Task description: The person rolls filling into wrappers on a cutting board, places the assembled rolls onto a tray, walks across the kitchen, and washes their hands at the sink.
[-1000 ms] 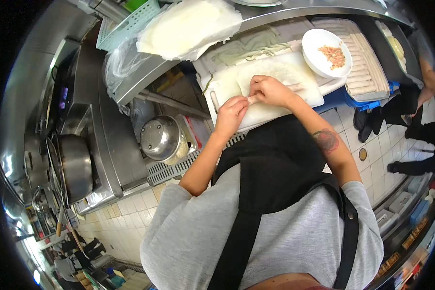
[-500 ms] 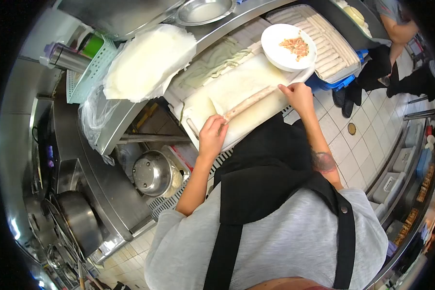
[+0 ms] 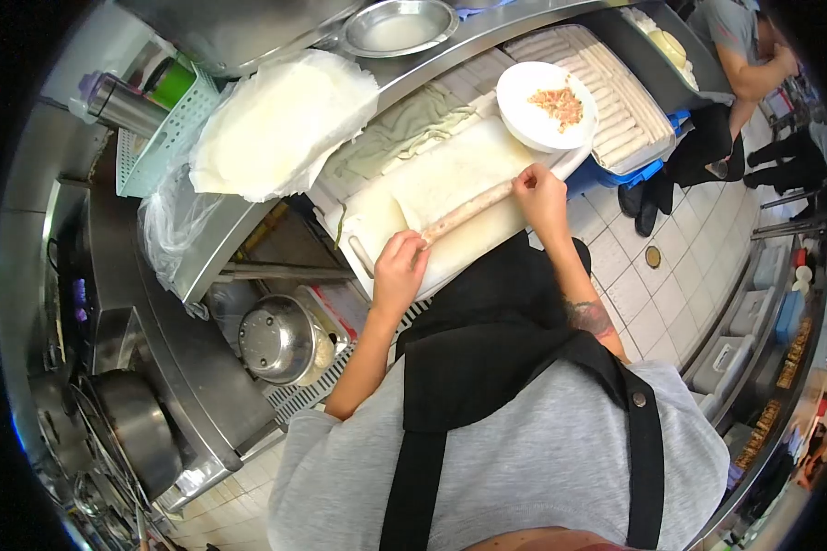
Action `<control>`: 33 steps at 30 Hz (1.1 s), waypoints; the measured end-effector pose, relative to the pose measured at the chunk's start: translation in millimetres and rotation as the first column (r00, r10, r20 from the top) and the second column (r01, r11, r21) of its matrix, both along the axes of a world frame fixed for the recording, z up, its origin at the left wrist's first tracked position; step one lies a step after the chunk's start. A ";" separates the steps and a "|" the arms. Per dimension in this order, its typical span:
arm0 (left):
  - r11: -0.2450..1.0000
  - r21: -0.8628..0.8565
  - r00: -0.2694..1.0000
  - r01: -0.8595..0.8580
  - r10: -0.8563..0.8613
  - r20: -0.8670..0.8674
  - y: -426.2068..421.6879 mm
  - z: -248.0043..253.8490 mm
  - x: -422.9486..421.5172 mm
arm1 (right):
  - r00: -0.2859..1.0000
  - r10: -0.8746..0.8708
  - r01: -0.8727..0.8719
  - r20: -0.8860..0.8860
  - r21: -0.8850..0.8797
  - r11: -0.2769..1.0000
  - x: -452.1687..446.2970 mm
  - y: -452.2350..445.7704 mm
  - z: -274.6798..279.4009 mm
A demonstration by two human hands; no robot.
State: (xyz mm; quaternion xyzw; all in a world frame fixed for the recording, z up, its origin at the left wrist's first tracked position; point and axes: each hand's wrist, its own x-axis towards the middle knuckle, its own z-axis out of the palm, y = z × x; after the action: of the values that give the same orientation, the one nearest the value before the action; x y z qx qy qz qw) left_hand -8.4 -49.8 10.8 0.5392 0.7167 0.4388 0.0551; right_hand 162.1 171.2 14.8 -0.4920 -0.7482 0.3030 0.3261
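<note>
A long thin roll (image 3: 470, 210) with pinkish filling showing through its pale wrapper lies on a white cutting board (image 3: 478, 244). My left hand (image 3: 401, 268) is closed on the roll's left end, fingertips pinched. At the roll's right end my right hand (image 3: 539, 196) pinches with thumb and fingers. A flat pale wrapper sheet (image 3: 450, 177) spreads on the board behind the roll. Just beyond my right hand stands a white bowl (image 3: 524, 125) with orange-pink filling (image 3: 560, 108). Finished-looking rolls (image 3: 622, 117) lie in rows in a tray at the right.
A stack of pale sheets (image 3: 285, 124) rests on the steel shelf, beside a green basket (image 3: 170, 138) and a metal bowl (image 3: 400, 29). A green cloth (image 3: 390, 142) lies behind the board. A pot (image 3: 280, 340) sits below left. Another person (image 3: 749, 69) stands at upper right.
My hands have moved apart from near the roll's left part to its two ends. The roll now shows along its length between them. The camera view has shifted too.
</note>
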 end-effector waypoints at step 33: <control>0.999 -0.013 1.000 -0.029 0.029 -0.006 2.4 3.5 3.2 | 0.534 0.813 -0.845 0.232 0.112 0.523 5.5 41.8 31.5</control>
State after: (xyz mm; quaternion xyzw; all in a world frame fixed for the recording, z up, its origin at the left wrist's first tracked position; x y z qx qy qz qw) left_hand -5.2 -47.4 14.3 0.5295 0.7275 0.4335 0.0501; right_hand 167.6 212.9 46.2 -0.0593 -0.9416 0.3029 0.1347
